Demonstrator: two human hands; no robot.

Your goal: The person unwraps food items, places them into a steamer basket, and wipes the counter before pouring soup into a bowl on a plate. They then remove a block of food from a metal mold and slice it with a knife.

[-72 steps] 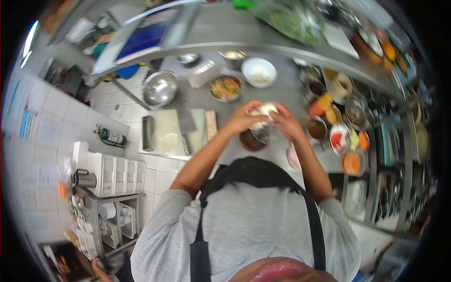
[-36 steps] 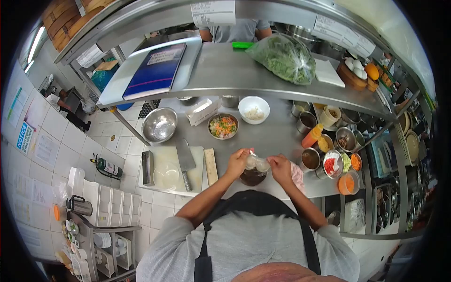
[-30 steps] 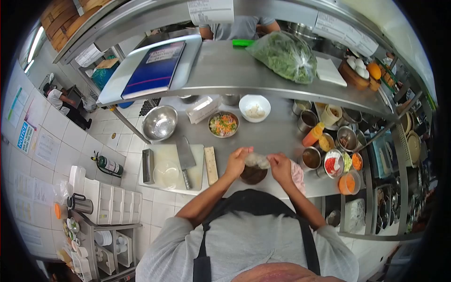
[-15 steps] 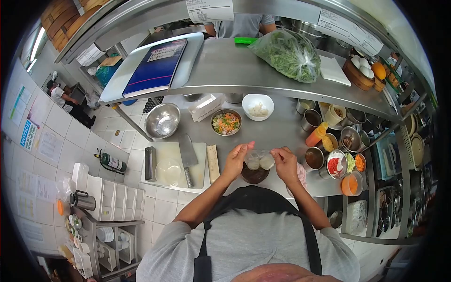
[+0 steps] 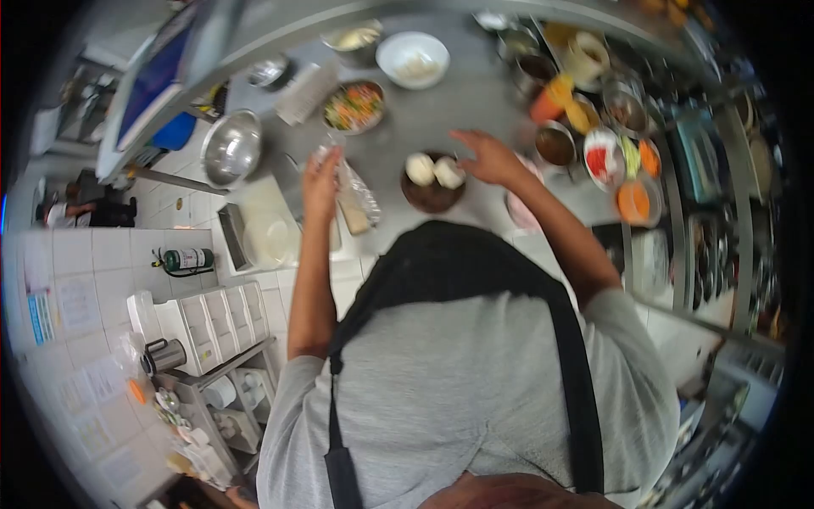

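My left hand (image 5: 320, 174) pinches a clear plastic bag (image 5: 360, 193), which hangs to its right over the cutting board's edge and a long pale block (image 5: 354, 216). To the right, two whitish round pieces (image 5: 434, 171) sit side by side in a dark brown bowl (image 5: 434, 202); their exact kind is not clear. My right hand (image 5: 490, 159) is just right of that bowl, fingers stretched out, holding nothing. A pinkish cloth (image 5: 524, 208) lies partly hidden under my right forearm.
Behind the hands stand a bowl of chopped vegetables (image 5: 354, 107), a white bowl (image 5: 413, 61) and a steel bowl (image 5: 231, 148). At the left lies a cutting board (image 5: 264, 204). Sauce pots and containers, one with orange contents (image 5: 633, 201), crowd the right side.
The two round pieces have gone from the bag into the dark bowl. My left hand has carried the bag left; my right hand has let go and opened. The view has tilted down.
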